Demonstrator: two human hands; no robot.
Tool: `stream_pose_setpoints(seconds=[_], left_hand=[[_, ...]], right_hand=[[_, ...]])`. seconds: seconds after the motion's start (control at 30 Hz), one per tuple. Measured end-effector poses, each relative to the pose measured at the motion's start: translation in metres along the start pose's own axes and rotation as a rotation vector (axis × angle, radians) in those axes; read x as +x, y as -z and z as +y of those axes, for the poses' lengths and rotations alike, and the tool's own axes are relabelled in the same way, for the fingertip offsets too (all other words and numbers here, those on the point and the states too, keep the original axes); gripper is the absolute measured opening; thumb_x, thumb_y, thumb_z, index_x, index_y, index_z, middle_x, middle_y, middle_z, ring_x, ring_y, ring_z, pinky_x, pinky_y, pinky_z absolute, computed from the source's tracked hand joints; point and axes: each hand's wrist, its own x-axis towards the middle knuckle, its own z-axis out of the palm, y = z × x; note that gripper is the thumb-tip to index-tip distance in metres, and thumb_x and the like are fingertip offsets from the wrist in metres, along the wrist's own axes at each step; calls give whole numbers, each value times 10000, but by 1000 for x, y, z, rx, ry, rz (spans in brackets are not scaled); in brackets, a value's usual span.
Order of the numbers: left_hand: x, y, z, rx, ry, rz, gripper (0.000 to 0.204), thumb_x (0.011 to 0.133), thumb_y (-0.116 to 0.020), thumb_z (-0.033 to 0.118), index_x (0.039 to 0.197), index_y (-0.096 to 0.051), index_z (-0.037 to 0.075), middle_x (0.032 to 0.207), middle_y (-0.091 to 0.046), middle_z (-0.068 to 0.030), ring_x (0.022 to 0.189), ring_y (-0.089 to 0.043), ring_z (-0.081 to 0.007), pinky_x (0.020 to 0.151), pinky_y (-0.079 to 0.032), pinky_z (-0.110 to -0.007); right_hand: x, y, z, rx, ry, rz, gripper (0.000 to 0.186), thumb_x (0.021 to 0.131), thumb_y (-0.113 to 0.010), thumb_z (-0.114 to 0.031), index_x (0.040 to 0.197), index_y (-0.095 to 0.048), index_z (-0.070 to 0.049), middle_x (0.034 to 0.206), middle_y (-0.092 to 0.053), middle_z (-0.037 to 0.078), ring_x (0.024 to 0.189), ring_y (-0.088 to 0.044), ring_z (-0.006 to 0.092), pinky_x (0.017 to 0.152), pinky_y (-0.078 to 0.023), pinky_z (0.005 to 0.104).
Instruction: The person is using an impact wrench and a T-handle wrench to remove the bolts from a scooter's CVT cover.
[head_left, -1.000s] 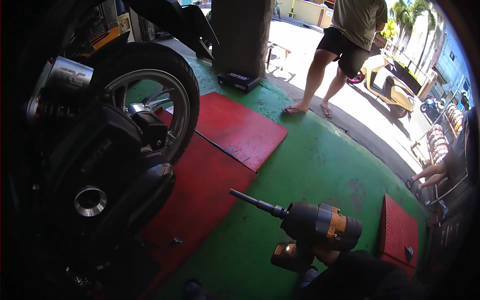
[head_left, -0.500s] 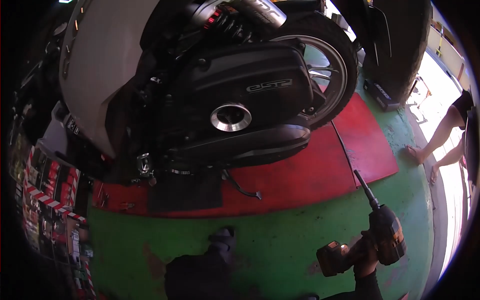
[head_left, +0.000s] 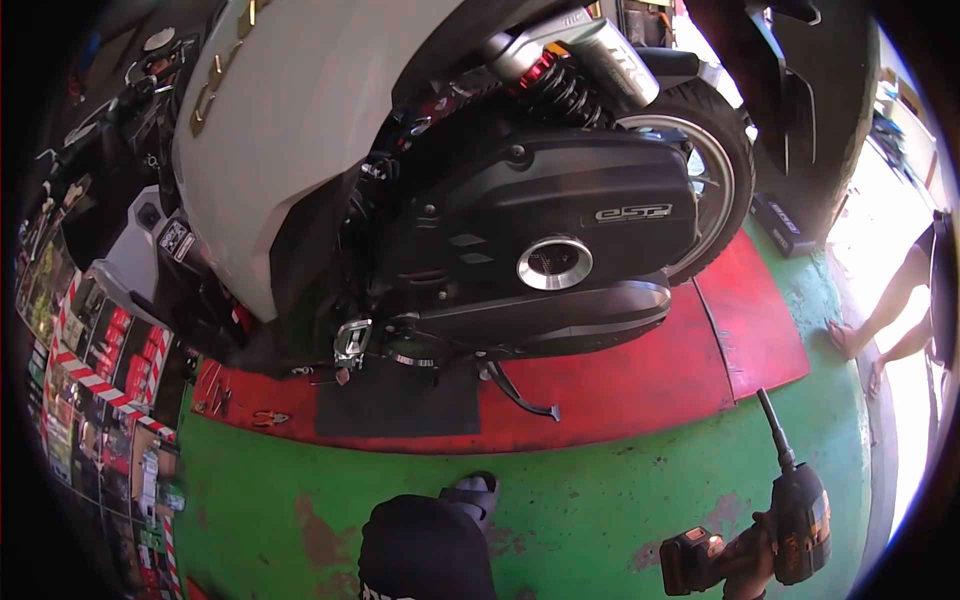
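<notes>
Driver (head_left: 801, 525), long axis forward, bit (head_left: 775, 428) foremost

Workshop floor (head_left: 600, 520): painted green, worn through to brownish patches (head_left: 320, 530), mostly off the near edge of the red platform (head_left: 640, 380). Platform runs left to right; dark seam (head_left: 716, 340) crosses it near the right end. Blackish rectangle (head_left: 400, 405) lies along its near edge, left of the middle. Beyond the far right corner, a thick dark pillar (head_left: 835, 140), black box (head_left: 783, 222) at its foot. Off the left end, crowded shelving (head_left: 100, 440), red-and-white striped edging (head_left: 110, 392); goods too small to make out. Right side open: pale, glaring ground (head_left: 880, 220), strong daylight. Far left dimmer.
</notes>
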Motion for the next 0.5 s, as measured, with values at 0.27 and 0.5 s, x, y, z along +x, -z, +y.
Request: stream_pose_setpoints(seconds=[0.27, 0.5], left_hand=[[88, -39, 145, 158, -170, 120, 434, 922, -452, 453, 904, -658, 72, 928, -688, -138, 854, -642, -376, 795, -497, -480], [68, 6, 304, 211, -213, 213, 430, 921, -457, 432, 882, -679, 67, 920, -699, -140, 855, -647, -369, 804, -494, -477]], right_hand=[[-27, -40, -38, 97, -15, 3, 375, 946, -477, -210, 1250, -543, 0, 715, -609, 95, 553, -540, 206, 549, -451, 297], [-38, -100, -49, 109, 64, -84, 382, 903, -539, -255, 1177, -525, 11, 612, -476, 48, 476, -449, 141, 469, -382, 253]])
